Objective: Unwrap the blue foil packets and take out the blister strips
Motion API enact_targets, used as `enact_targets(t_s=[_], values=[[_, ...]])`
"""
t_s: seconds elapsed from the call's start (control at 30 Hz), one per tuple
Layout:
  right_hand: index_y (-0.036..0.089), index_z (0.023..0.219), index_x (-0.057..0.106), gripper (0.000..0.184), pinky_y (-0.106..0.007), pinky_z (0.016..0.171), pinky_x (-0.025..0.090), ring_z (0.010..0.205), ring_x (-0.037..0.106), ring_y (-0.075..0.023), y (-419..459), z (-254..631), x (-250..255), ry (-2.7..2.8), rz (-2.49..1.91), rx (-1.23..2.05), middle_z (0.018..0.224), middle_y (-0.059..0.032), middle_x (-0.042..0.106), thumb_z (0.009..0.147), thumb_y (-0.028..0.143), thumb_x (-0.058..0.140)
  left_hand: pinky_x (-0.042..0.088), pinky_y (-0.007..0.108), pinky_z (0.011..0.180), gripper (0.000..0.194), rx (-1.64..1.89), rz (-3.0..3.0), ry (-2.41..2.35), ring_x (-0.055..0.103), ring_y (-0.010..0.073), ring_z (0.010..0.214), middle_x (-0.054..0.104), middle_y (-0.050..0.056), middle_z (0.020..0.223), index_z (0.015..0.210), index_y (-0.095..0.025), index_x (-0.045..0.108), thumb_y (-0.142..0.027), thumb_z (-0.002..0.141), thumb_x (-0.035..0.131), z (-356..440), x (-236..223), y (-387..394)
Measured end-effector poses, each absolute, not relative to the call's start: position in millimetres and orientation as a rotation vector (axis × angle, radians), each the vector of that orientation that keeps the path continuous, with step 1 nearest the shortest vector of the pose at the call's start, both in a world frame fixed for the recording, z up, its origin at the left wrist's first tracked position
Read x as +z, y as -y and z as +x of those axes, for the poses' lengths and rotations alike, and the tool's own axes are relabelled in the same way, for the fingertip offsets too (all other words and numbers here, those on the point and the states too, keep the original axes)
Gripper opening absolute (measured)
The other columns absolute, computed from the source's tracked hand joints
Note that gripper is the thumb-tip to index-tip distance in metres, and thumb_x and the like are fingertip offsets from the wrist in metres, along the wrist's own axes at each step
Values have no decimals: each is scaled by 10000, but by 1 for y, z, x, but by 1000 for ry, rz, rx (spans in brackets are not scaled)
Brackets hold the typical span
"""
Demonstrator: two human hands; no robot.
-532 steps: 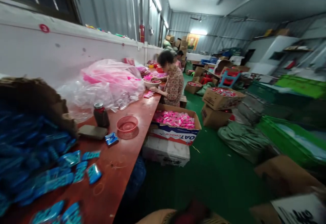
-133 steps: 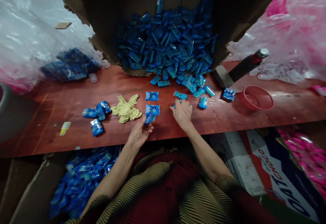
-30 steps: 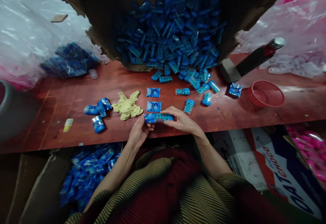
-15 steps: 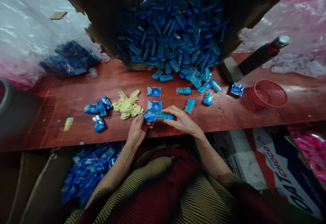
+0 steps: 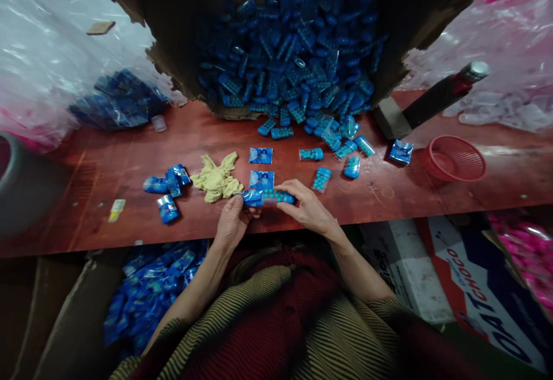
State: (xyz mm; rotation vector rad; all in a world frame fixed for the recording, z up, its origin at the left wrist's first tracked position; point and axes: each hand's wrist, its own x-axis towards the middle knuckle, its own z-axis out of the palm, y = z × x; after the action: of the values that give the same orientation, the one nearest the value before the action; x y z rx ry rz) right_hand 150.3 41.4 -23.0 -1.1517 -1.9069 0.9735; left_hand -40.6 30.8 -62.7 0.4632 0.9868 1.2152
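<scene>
Landmark: yellow cloth (image 5: 217,178). Both hands are just right of it, at its near side, over the front part of the surface (image 5: 203,129).

Left hand (image 5: 231,221): fingers grasping the blue wrapper (image 5: 253,198), pinched at its left part, likely to steady it and leave its right end free. Right hand (image 5: 311,210): fingers grasping the bead container (image 5: 276,196) by its blue end, thumb near side, other fingers far side; looks like a grip that leaves the clear end exposed toward the wrapper. The two are in line, ends meeting; can't tell if one is inside the other.

Right of the cloth, beyond the held pieces: flat blue packets (image 5: 261,155), laid apart in a column, probably for easy pickup. Further right, loose bead containers (image 5: 321,179) on the right-hand side, seemingly within reach. Left of the cloth: filled blue packs (image 5: 167,209), bunched away from the loose containers, maybe to keep them separate. Beyond the cloth and to its right, torn carton (image 5: 181,34) opens toward the person, so its contents look easy to get at. Far right of the cloth: red basket (image 5: 458,161), upright.
</scene>
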Motion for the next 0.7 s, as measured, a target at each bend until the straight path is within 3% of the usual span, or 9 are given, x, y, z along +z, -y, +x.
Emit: enact_targets(t_s=[0.43,0.7], values=[[240,1117,589,303,-369,920,449,1029,555,-183,-32,146,-22,1869,-1101,1003,1080,-56,569,821,177,580,511,230,477,372,1232,417,-1000,573,118,490,586,-19,547,738,-151,560,-444,633,763,-38,-60,-27],[210,1114,591,296,-352,904,457,991,576,-178,-28,143,-23,1792,-1231,1023,1058,-63,606,818,208,599,518,231,488,399,1240,470,-1007,592,129,502,596,-16,531,742,-157,562,-466,606,775,-39,-56,-29]])
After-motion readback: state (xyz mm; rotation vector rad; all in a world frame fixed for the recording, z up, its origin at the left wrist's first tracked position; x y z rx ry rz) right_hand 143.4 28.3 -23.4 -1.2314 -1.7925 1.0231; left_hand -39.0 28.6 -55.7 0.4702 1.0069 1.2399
